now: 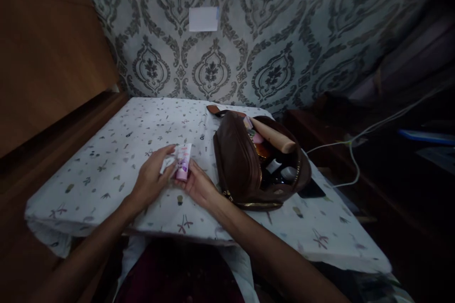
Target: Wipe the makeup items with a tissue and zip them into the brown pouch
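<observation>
My right hand (pixel 199 184) is closed round a small white-and-pink squeeze tube (pixel 184 162), held nearly upright with its pink cap end down. Close against it, my left hand (pixel 154 170) grips a crumpled white tissue or wipe (pixel 168 164), pressed beside the tube. Both hands are over the cloth-covered table, left of a brown toiletry bag (pixel 236 151). The bag is unzipped at the top; a beige tube (pixel 273 135) and several bottles and small containers show inside it.
A white patterned cloth (pixel 117 151) covers the table. Beside the bag lies a dark flat object (pixel 313 189). A wooden cabinet (pixel 53 52) stands at the left, and white cables (pixel 355 165) hang at the right. Patterned wallpaper with a white card (pixel 204 19) is behind.
</observation>
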{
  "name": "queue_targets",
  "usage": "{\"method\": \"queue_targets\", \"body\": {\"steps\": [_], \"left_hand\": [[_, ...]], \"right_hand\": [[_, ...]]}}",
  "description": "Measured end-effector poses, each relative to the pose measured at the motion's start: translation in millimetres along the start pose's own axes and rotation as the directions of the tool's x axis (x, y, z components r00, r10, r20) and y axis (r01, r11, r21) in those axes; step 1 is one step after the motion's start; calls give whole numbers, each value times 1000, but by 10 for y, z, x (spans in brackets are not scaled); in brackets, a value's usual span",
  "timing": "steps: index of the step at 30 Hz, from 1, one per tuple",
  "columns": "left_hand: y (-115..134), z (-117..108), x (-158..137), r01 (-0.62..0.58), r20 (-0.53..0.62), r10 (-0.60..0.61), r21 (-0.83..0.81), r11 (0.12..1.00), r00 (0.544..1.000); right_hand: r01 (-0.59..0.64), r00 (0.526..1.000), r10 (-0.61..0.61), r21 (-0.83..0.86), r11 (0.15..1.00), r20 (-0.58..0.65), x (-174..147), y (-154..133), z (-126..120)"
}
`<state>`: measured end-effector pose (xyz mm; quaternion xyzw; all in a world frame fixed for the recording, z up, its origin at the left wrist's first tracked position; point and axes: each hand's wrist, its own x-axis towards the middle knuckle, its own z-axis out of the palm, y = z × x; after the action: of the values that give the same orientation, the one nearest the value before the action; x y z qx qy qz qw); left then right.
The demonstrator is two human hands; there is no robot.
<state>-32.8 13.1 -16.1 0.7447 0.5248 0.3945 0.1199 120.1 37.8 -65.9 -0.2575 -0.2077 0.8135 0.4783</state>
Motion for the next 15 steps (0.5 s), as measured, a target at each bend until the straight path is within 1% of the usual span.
{"method": "queue_targets", "body": {"steps": [2,4,5,7,10,13,15], "left_hand": [[13,139,-34,-108,59,106,36,994,993],[4,271,-50,-147,98,139,89,985,985],[-4,319,-43,-142,87,132,114,983,987],[-20,360,6,-97,15,96,139,986,995],[-34,309,137,-9,-84,19,116,993,996],[-63,214,278,82,-115,-75,64,995,991],[-101,161,354,163,-145,-160,8,987,976]], "right_hand": [[24,999,-23,-37,999,34,-28,24,5],[24,997,-19,-75,997,70,-59,48,-1],[16,996,-8,-91,996,86,-74,56,-7],[0,993,14,-115,993,118,-101,62,-16],[-29,988,49,-135,990,145,-139,41,-7],[-53,975,98,-220,974,197,-178,-4,24],[-54,967,123,-291,955,224,-200,-31,39]]}}
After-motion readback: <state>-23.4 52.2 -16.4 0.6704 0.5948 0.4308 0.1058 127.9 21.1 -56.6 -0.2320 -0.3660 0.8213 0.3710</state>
